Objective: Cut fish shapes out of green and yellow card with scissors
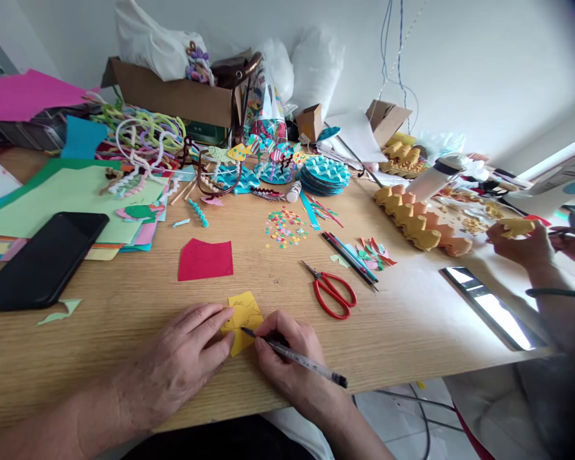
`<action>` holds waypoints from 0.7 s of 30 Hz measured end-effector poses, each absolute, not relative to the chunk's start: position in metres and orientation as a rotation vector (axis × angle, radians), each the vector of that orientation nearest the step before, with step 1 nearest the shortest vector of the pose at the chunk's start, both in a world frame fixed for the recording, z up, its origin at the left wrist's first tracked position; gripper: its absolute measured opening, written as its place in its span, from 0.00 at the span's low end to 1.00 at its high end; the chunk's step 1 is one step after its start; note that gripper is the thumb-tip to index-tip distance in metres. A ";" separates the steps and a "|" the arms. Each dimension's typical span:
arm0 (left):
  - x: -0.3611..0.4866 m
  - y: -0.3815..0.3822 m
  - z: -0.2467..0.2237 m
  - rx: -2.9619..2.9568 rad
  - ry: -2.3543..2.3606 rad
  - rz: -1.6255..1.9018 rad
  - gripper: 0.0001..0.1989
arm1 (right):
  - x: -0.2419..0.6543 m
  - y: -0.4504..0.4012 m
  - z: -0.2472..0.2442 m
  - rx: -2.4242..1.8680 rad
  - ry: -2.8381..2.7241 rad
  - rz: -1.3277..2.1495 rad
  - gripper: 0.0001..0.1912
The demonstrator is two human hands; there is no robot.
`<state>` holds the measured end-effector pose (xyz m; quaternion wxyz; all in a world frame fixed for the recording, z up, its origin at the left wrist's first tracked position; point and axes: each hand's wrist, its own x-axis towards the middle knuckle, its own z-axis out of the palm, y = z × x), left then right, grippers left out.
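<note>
My right hand (292,370) pinches a black-tipped pen (314,365), its point on a small piece of yellow paper (243,314). Thin dark lines like a fish outline are drawn on that paper. My left hand (175,358) lies with its fingers stretched out, fingertips resting on the paper's left edge. Just beyond it is a red piece of paper (205,260) with a faint outline on it. To the right lie red-handled scissors (331,294), blades a little apart, and several pencils (349,259).
Coloured sheets (43,198) and a black phone (45,259) lie at the left. Behind are paper dots (285,227), blue wavy discs (323,174) and pipe cleaners (138,128). Egg cartons (407,220), another phone (491,306) and another person's hands (522,246) are at the right.
</note>
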<state>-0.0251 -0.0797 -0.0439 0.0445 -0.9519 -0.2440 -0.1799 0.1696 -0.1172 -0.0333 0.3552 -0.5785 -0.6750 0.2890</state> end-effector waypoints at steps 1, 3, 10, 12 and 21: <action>-0.025 -0.080 -0.044 -2.911 -0.752 -0.546 0.12 | 0.170 -0.117 -0.034 -1.495 -1.744 0.748 0.04; -0.026 -0.081 -0.044 -2.911 -0.767 -0.545 0.12 | 0.170 -0.117 -0.033 -1.495 -1.743 0.763 0.04; -0.026 -0.081 -0.045 -2.921 -0.775 -0.567 0.11 | 0.171 -0.117 -0.032 -1.498 -1.727 0.785 0.04; -0.025 -0.081 -0.044 -2.919 -0.779 -0.578 0.11 | 0.171 -0.117 -0.033 -1.496 -1.733 0.781 0.04; -0.026 -0.081 -0.046 -2.910 -0.764 -0.570 0.11 | 0.171 -0.116 -0.034 -1.494 -1.747 0.764 0.04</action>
